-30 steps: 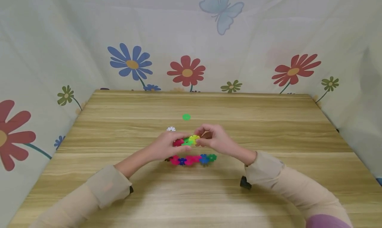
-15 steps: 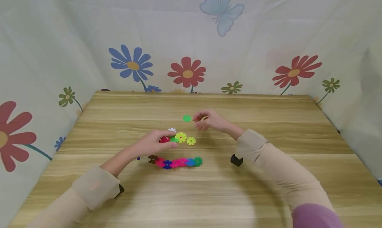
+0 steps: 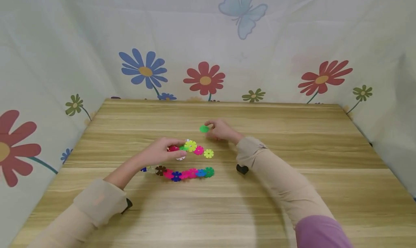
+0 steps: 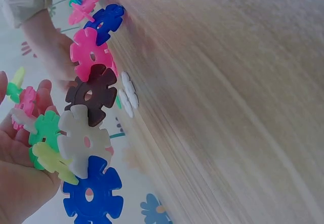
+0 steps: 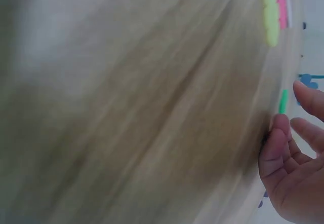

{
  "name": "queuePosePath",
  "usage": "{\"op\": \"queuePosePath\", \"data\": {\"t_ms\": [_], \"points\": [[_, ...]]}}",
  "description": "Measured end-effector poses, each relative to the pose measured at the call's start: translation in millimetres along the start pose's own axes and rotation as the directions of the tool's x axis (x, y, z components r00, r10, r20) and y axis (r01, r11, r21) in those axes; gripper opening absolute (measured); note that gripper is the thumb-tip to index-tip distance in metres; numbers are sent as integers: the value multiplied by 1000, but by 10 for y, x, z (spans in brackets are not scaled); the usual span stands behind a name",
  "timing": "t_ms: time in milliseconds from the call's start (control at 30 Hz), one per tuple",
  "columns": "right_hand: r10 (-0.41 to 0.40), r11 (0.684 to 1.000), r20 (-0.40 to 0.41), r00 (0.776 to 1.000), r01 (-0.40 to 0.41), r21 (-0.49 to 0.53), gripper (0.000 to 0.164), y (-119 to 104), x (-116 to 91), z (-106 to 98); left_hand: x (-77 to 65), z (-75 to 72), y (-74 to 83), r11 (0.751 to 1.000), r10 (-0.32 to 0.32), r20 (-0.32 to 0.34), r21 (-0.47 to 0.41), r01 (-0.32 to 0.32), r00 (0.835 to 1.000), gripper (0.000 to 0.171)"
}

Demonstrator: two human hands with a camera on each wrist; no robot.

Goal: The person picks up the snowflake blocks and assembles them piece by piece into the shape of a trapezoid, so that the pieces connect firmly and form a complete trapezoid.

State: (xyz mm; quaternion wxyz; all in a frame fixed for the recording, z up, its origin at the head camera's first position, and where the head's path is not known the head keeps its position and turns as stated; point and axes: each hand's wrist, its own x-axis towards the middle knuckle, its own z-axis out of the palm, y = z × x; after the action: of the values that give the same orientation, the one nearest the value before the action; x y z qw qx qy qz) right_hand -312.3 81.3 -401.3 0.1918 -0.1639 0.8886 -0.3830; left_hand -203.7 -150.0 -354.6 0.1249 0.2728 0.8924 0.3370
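Note:
My left hand (image 3: 159,152) holds a chain of interlocking snowflake discs (image 3: 190,146) between thumb and fingers, with red, green and yellow pieces showing at its end. Nearer the body, a longer row of linked discs (image 3: 176,176) runs from dark blue through brown and pink to green. In the left wrist view, its brown disc (image 4: 91,95) and white disc (image 4: 81,140) stand close to the palm; whether both rows join is unclear. At the far side, my right hand (image 3: 222,130) reaches to a loose green disc (image 3: 204,129), its fingertips beside it and apart in the right wrist view.
Loose on the wooden table (image 3: 208,212) lie a pink disc (image 3: 199,150) and a yellow disc (image 3: 208,153). A white disc (image 3: 180,158) shows beneath the left hand. Patterned cloth (image 3: 273,60) hangs around the table's back and sides.
The right hand has let go of the chain's yellow end and moved away to the loose green disc. My left hand has shifted left with the chain, uncovering the pink and yellow discs.

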Motion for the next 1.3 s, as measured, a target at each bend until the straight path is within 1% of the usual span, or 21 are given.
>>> {"op": "queuePosePath", "data": {"t_ms": [133,233,467,600,667,767,933,1033,1100,1167,1233,1300], "points": [[11,996,-26,1000,-14,-86,50,6,72,37,-8,3,-5,1000,-8,-9,9,8,1000,52],[23,994,-31,999,-26,-108,49,1,102,53,-15,2,-8,1000,-14,-6,3,14,1000,52],[54,993,-36,998,-58,-99,32,-7,111,63,-20,7,-2,1000,-16,2,-6,16,1000,53],[67,993,-20,998,-69,-99,29,17,87,42,-21,13,-5,1000,-10,-1,4,10,1000,52],[59,993,-13,998,-60,-103,28,32,65,25,-21,15,-8,1000,-6,-5,9,6,1000,51],[27,989,-3,1000,-27,-144,26,57,18,-2,-20,17,-5,1000,-5,-9,16,5,1000,51],[-41,968,3,999,41,-246,26,100,-93,-30,-21,25,32,1000,-8,-8,16,8,1000,50],[-67,963,3,998,65,-263,28,120,-178,-30,-24,36,73,1000,-2,-13,22,2,1000,48],[-88,962,6,996,86,-259,28,129,-239,-29,-20,49,101,1000,2,-20,27,-1,1000,47],[-108,968,10,994,108,-227,27,136,-305,-27,-19,65,132,999,1,-31,32,0,1000,46],[-110,982,24,994,112,-152,23,141,-370,-30,-16,82,164,999,-9,-39,33,10,999,45],[-109,992,33,993,111,-64,20,140,-437,-39,-16,101,194,999,0,-57,41,3,998,45]]}}
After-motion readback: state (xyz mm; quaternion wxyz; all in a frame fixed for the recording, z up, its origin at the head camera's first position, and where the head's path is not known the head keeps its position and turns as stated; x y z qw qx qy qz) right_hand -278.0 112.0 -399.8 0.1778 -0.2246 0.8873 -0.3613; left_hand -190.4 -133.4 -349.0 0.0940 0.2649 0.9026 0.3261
